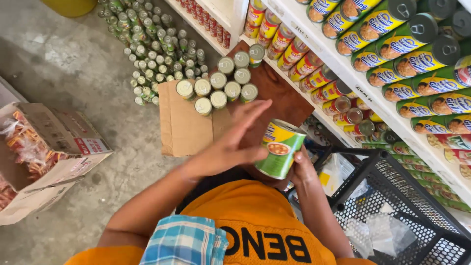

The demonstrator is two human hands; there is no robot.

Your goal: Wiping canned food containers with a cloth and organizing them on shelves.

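My right hand (302, 170) grips a green and yellow labelled tin can (280, 148) from below, holding it tilted in front of my chest. The flat, spread fingers of my left hand (234, 142) rest against the can's left side, the fingertips pointing up toward the shelf. Just beyond my hands, a flattened-open cardboard box (184, 125) on the floor carries several more tin cans (219, 86) standing upright with silver lids.
White shelves (343, 73) on the right are packed with lying cans. A black plastic basket (392, 196) sits at lower right. Several small green bottles (157, 44) stand on the concrete floor. An open carton of snack packets (46, 147) lies at left.
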